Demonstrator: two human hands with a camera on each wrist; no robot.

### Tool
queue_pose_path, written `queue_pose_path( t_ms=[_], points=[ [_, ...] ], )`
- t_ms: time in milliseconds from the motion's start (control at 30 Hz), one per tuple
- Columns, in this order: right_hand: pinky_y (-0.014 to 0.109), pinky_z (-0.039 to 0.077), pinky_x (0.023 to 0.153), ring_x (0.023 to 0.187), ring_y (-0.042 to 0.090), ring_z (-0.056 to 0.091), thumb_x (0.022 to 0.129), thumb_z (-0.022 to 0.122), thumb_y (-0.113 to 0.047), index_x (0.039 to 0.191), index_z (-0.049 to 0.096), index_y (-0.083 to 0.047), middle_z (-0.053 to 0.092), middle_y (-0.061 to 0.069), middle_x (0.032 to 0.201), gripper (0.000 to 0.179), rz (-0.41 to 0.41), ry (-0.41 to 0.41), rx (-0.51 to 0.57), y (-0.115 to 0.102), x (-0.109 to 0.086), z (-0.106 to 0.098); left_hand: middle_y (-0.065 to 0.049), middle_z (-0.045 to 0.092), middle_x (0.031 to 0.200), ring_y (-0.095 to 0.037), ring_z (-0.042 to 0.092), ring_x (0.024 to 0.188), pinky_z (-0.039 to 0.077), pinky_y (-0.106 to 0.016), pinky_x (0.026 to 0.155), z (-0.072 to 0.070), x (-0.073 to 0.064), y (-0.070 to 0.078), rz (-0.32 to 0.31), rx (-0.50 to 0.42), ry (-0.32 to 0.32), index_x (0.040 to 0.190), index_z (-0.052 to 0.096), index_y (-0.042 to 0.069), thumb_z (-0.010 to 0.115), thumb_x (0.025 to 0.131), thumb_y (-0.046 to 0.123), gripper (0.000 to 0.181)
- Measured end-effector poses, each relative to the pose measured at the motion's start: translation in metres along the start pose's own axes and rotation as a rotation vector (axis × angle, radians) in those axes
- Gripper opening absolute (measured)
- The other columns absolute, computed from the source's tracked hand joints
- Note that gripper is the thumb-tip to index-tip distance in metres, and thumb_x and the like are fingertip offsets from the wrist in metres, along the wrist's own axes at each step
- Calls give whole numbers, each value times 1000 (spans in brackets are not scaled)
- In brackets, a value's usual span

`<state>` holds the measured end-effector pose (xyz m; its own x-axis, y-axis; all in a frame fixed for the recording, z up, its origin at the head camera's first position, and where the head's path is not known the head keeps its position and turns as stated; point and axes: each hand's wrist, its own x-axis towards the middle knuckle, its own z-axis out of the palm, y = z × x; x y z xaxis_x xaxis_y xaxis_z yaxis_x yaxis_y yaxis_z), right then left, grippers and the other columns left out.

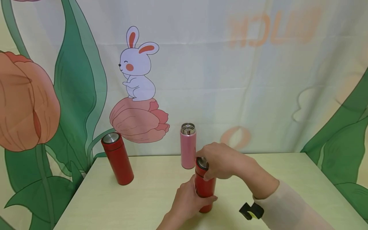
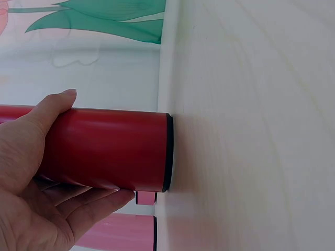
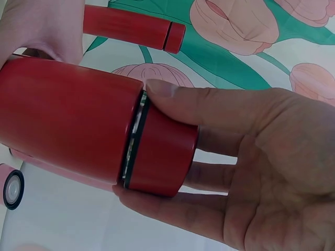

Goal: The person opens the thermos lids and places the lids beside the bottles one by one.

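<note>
A red thermos flask [image 1: 205,188] stands upright near the front of the table. My left hand [image 1: 188,199] grips its lower body, thumb on one side and fingers on the other. From above, my right hand [image 1: 222,161] holds its red lid [image 3: 163,151] between thumb and fingers. In the right wrist view a thin strip of shiny metal shows between lid and body. Just behind stands a pink thermos flask [image 1: 188,150] without its lid, its steel mouth uncovered. A small pink lid [image 3: 13,188] appears in the right wrist view; in the head view it is hidden.
Another red thermos flask [image 1: 118,161], with its lid on, stands at the back left of the pale wooden table [image 1: 152,182]. A printed curtain [image 1: 201,70] with a rabbit and tulips hangs directly behind the table's far edge.
</note>
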<state>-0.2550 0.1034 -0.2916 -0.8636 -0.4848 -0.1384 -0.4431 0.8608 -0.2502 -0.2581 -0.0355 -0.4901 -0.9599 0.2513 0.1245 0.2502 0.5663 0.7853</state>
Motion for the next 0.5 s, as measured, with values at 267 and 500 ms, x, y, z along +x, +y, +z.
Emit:
queue_pose_path(
  t_ms=[267, 500],
  points=[
    [36, 59, 79, 94, 17, 65, 80, 85, -6, 118, 70, -18, 68, -4, 97, 43, -4, -33, -4, 0, 1, -1, 6, 74, 108, -12, 69, 96, 57, -39, 88, 0, -1, 0, -10, -2, 4, 125, 58, 17, 88, 76, 55, 69],
    [36, 58, 81, 97, 17, 64, 78, 83, 1, 118, 69, -20, 68, -5, 100, 47, -37, -21, -15, 2, 1, -1, 6, 74, 108, -12, 69, 96, 58, -39, 87, 1, 1, -1, -11, 2, 3, 125, 57, 17, 88, 76, 56, 70]
  ],
)
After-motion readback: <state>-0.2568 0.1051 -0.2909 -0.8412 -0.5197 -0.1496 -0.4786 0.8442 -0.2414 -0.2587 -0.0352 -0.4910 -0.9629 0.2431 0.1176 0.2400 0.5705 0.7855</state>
